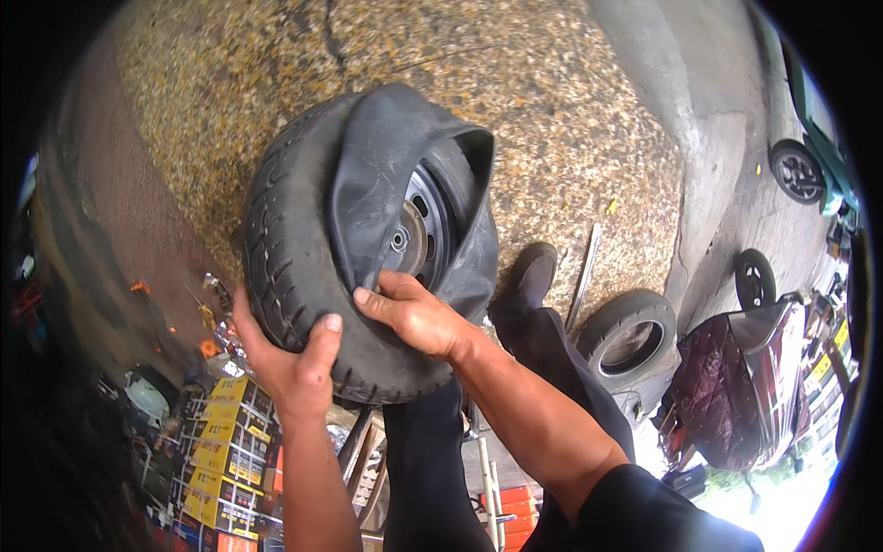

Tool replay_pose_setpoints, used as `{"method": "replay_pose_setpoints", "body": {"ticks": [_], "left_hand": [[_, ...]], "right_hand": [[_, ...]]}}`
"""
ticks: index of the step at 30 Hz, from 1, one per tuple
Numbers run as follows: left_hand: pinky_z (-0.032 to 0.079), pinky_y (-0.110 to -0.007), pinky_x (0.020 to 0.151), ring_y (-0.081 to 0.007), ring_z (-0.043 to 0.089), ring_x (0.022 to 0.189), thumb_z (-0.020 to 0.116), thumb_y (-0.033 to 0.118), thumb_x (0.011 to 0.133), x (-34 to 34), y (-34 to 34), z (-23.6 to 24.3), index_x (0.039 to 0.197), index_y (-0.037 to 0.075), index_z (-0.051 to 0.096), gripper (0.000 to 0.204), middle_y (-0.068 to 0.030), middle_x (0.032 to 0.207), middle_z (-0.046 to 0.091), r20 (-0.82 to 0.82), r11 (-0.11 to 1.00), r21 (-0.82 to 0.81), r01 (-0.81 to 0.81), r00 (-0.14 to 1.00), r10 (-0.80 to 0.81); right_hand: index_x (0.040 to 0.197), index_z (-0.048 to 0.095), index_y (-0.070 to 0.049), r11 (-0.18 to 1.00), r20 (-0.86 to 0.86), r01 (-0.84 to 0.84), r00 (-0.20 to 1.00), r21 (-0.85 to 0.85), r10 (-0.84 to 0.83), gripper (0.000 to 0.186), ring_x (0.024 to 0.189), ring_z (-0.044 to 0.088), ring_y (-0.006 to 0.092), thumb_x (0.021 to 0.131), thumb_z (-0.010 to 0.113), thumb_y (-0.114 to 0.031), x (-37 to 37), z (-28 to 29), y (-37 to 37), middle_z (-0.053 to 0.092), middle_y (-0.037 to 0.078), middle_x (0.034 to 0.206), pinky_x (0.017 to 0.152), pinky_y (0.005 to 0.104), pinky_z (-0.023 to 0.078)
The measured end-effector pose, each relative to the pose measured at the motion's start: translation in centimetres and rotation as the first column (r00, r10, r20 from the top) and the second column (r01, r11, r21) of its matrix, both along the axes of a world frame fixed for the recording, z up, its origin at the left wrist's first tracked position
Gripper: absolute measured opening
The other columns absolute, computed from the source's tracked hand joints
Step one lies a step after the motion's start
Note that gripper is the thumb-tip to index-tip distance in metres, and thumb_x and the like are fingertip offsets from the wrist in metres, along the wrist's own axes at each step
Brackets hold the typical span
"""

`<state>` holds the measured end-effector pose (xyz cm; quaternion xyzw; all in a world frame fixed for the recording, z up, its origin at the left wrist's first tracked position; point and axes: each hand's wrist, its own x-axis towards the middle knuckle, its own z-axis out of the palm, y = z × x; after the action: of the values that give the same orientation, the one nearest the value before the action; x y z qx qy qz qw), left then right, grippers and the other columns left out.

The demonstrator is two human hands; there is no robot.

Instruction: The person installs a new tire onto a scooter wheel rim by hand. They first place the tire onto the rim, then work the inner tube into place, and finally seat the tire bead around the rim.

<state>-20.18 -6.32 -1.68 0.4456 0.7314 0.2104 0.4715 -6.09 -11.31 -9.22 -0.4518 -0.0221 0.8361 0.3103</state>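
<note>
A thick black tire (292, 198) on a grey metal wheel rim (443, 207) is tilted in front of me over the pebbled ground. A flat, limp black inner tube (372, 175) lies out over the tire's sidewall and loops around the rim. My left hand (296, 363) grips the tire at its lower left, fingers around the tread and thumb on the sidewall. My right hand (414, 317) is closed at the tube's lower edge, thumb on the sidewall side. Its fingertips are partly hidden inside the wheel opening.
To the right, a metal bar (585, 276) lies near my shoe (533, 271), with a second tire (598, 342) below it. Stacked yellow boxes (221, 442) stand at lower left. A covered scooter (736, 377) and a green vehicle (814, 120) are farther right.
</note>
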Motion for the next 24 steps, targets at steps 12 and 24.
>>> {"method": "replay_pose_setpoints", "body": {"ticks": [12, 24], "left_hand": [[0.04, -0.041, 0.111, -0.029, 0.051, 0.127, 0.074, 0.014, 0.075, 8.0, -1.8, -10.2, 0.154, 0.001, 0.03, 0.091, -0.0166, 0.142, 0.048, 0.62, 0.958, -0.274, -0.079, 0.747, 0.239], [0.051, -0.033, 0.087, -0.0215, 0.063, 0.1, 0.075, 0.01, 0.084, 10.5, -10.1, -20.8, 0.132, -0.001, 0.047, 0.056, -0.0128, 0.112, 0.063, 0.016, 0.927, -0.368, -0.078, 0.996, 0.09]], "right_hand": [[0.102, 0.06, 0.0, 0.882, 0.817, -0.439, 0.438, -0.171, 0.376, 0.045, 0.097, 0.067, 0.0456, 0.095, 0.062, -0.044, 11.2, 0.3, 0.6, 0.07, 0.027, 0.09, 0.088, 0.0505, 0.051], [0.145, 0.039, 0.002, 0.762, 0.852, -0.63, 0.308, -0.15, 0.422, 0.072, 0.113, 0.062, 0.0401, 0.085, 0.069, -0.023, 11.0, -14.6, -9.2, 0.066, 0.028, 0.115, 0.1, 0.047, 0.048]]}}
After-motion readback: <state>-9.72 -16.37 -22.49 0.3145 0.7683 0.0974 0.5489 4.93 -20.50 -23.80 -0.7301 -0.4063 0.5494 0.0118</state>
